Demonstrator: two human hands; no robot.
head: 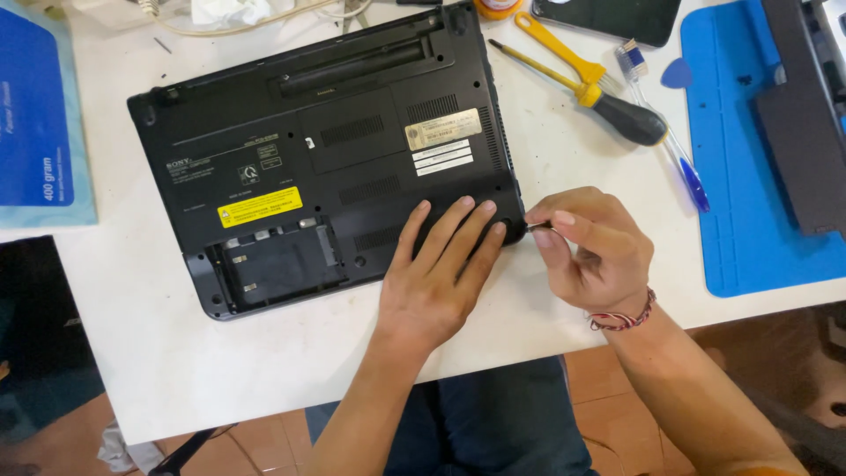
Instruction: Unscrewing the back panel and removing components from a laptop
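left hand (pixel 441 278): fingers flat, released, pressing the upturned black laptop (pixel 326 150) near the table's (pixel 176 353) front edge
right hand (pixel 592 249): fingers pinching a small metal tool (pixel 538 226) at the laptop's corner

Bare white table (pixel 264 353) is left open in front of the upturned black laptop (pixel 326 159) and to its left, up to the blue packet (pixel 40 115). The laptop's near right corner is blocked by the left hand (pixel 436 282) and right hand (pixel 590 251). A narrow gap to the blue mat (pixel 749 176) is crossed by a screwdriver (pixel 586 84) and toothbrush (pixel 665 132).
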